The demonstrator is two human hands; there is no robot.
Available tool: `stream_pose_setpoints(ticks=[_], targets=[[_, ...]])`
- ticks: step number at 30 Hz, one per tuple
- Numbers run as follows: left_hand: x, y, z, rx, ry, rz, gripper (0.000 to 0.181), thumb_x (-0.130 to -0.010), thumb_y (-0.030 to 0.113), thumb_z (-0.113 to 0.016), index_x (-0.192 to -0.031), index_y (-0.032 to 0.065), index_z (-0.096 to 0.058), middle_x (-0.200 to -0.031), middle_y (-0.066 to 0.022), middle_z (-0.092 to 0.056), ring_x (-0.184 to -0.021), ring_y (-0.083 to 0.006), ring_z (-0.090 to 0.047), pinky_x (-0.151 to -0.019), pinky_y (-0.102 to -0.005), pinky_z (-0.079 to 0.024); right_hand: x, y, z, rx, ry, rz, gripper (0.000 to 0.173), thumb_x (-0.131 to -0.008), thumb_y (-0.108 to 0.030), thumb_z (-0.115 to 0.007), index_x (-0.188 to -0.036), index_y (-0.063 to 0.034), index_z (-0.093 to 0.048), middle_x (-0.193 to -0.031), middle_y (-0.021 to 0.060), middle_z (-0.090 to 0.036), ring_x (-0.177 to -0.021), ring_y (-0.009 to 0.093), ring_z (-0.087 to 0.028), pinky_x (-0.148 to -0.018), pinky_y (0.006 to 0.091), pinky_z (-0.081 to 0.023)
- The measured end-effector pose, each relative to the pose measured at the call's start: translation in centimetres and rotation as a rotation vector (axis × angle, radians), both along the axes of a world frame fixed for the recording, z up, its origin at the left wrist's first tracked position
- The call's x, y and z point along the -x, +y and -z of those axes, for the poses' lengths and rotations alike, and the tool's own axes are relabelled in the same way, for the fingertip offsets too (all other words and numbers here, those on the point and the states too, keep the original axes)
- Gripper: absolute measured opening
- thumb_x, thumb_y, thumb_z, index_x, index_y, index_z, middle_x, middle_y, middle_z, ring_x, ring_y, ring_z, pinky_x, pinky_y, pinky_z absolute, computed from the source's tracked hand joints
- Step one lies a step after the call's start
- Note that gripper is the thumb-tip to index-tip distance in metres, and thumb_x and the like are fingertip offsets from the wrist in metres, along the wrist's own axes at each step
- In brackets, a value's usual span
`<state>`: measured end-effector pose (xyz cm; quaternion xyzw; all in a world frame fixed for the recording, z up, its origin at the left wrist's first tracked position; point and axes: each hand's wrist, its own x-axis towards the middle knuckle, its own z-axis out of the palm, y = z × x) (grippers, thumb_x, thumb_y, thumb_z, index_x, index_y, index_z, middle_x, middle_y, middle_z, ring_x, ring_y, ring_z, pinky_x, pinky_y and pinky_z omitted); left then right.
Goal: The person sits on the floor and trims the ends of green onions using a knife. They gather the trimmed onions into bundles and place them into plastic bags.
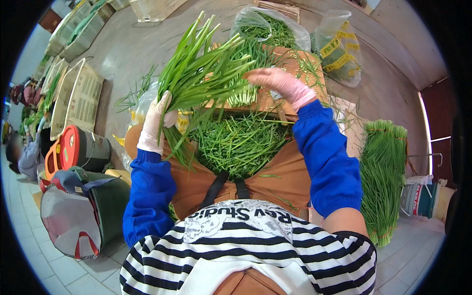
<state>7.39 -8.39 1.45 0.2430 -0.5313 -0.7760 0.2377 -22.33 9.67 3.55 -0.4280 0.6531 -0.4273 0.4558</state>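
Observation:
My left hand [162, 108], in a thin pale glove, grips a loose bunch of garlic chives [195, 73], its pale stem ends fanned up and to the right. Gloved too, my right hand [274, 83] is at the right of those stem ends with its fingers extended; whether a fingertip touches a stem I cannot tell. Below the hands, a wooden board [265, 105] bears more chives [245, 94], lying with their cut ends towards me, and pale scraps. A heap of loose green leaves [243, 147] fills the space between my knees.
Tied chive bundles [383, 177] lie at my right. Beyond the board stand a clear bag of greens [273, 31] and a bag with yellow tape [337, 51]. At left are plastic crates [83, 99], a red-lidded bucket [70, 147] and a tote bag [70, 221]; a person [29, 156] sits farther left.

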Motion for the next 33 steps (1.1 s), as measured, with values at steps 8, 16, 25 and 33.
stream_pose_setpoints(ticks=[8, 16, 25, 33], targets=[[1.4, -0.3, 0.1, 0.077, -0.084, -0.010, 0.037, -0.101, 0.040, -0.045, -0.074, 0.0145, -0.047, -0.044, 0.0037, -0.032, -0.036, -0.0097, -0.027, -0.037, -0.0269, -0.021, -1.9, -1.3, 0.7, 0.109, 0.034, 0.125, 0.052, -0.083, -0.037, -0.071, -0.114, 0.0037, -0.064, -0.106, 0.0108, -0.068, -0.099, 0.018, -0.059, -0.092, 0.0309, -0.043], [1.6, -0.7, -0.2, 0.022, -0.063, 0.024, 0.037, -0.100, 0.039, -0.046, -0.076, 0.0117, -0.049, -0.046, 0.0040, -0.035, -0.037, -0.0079, -0.028, -0.038, -0.0262, -0.021, 0.4, 3.0, -1.6, 0.248, 0.322, 0.114, 0.046, -0.094, -0.037, -0.055, -0.112, 0.0037, -0.064, -0.106, 0.0136, -0.067, -0.107, 0.020, -0.058, -0.095, 0.0303, -0.041], [-0.9, -2.7, 0.1, 0.087, -0.049, -0.045, 0.026, -0.091, 0.032, -0.063, -0.103, 0.0093, -0.062, -0.061, 0.0063, -0.047, -0.044, -0.0046, -0.034, -0.042, -0.0230, -0.021, -1.8, 7.7, -8.6, 0.289, 0.639, -0.174, 0.068, -0.072, -0.045, -0.076, -0.124, -0.0048, -0.058, -0.143, 0.0144, -0.044, -0.142, 0.033, -0.024, -0.116, 0.0440, -0.019], [0.8, -0.3, -1.1, 0.240, -0.045, 0.081, 0.029, -0.089, 0.037, -0.066, -0.096, 0.0097, -0.062, -0.061, 0.0066, -0.045, -0.046, -0.0033, -0.035, -0.043, -0.0217, -0.022, -2.2, -2.1, -0.1, 0.333, 0.152, 0.248, 0.056, -0.078, -0.029, -0.078, -0.123, -0.0044, -0.057, -0.131, 0.0119, -0.055, -0.129, 0.024, -0.041, -0.108, 0.0345, -0.031]])
